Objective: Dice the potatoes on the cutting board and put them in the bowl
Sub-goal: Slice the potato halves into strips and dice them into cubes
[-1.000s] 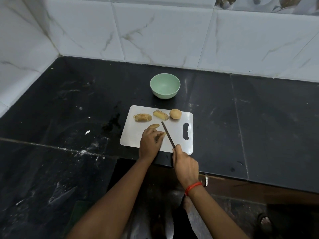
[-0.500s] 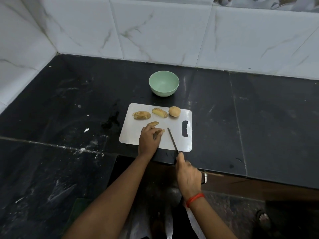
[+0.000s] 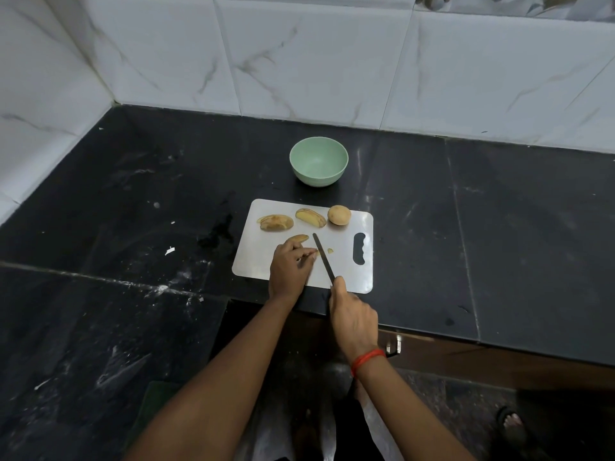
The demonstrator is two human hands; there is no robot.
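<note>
Your left hand [image 3: 289,268] rests on the near half of the cutting board [image 3: 258,261], fingers curled to pin a thin potato strip [image 3: 311,252]. Your right hand [image 3: 352,316], just off the board's near edge, grips the knife [image 3: 322,256]. Its blade crosses the strip, and a small cut piece [image 3: 329,250] lies just to its right.

Tuck your fingertips back from the blade and cut short and even.

A wedge [image 3: 298,239] lies just beyond your left knuckles. A sliced half [image 3: 275,222], another wedge [image 3: 310,217] and a whole potato [image 3: 339,214] line the board's far edge. The green bowl [image 3: 294,151], holding nothing, stands just beyond the board.

The board's near edge sits close to the counter [image 3: 499,227] lip, so sweep pieces away from you. The counter runs wide on both sides of the board.
</note>
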